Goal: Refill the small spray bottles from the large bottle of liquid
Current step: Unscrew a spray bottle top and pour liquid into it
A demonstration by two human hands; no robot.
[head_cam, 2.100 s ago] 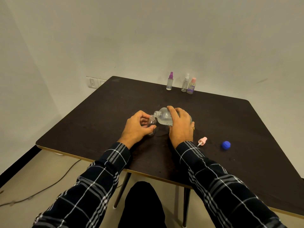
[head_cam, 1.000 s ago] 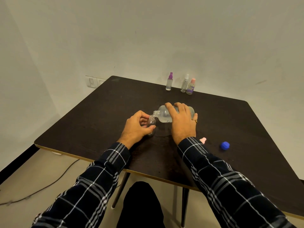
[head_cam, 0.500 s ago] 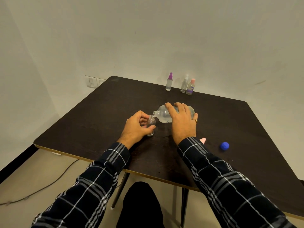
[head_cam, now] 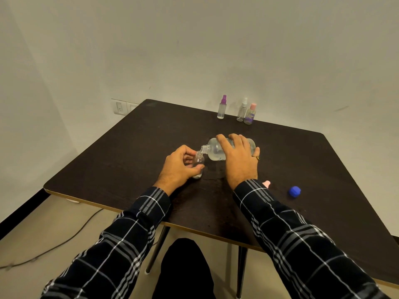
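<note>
Large bottle (head_cam: 218, 151): tipped flat, right hand (head_cam: 239, 160) wrapped over it, mouth at the neck of the small bottle (head_cam: 198, 161). Small bottle: upright on the table (head_cam: 129, 147), left hand (head_cam: 179, 167) curled round it. Fill level apparently low. Risk: narrow neck, overtilt spills liquid.

Tabletop (head_cam: 129, 158): dark brown. Large bottle (head_cam: 213, 151): clear. Cap (head_cam: 294, 191): blue. Sprayer head (head_cam: 267, 183): pink. At tabletop's far edge: purple-topped bottle (head_cam: 222, 107), white-topped bottle (head_cam: 243, 110), pink-topped bottle (head_cam: 250, 114). Sleeves (head_cam: 302, 244): black, white-grey plaid.
</note>
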